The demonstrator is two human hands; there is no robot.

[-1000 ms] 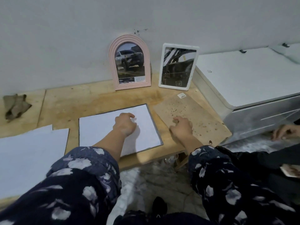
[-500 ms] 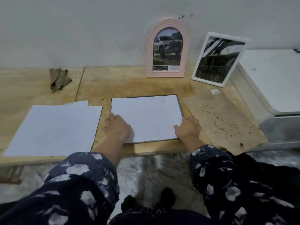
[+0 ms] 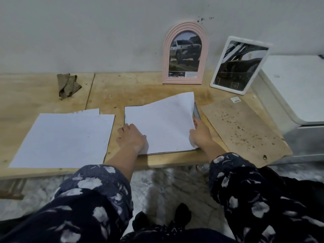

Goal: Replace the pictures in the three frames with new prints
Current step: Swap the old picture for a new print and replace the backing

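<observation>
Right hand point(image 3: 201, 135) pinches the right edge of the white sheet point(image 3: 161, 123), lifting it off the flat frame point(image 3: 196, 113) on the table point(image 3: 140, 92). Left hand point(image 3: 132, 137) presses its lower left corner, fingers relaxed.

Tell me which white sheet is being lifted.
The middle sheet, between the hands: its right edge curls up in the right hand. The left stack lies flat, untouched.
</observation>
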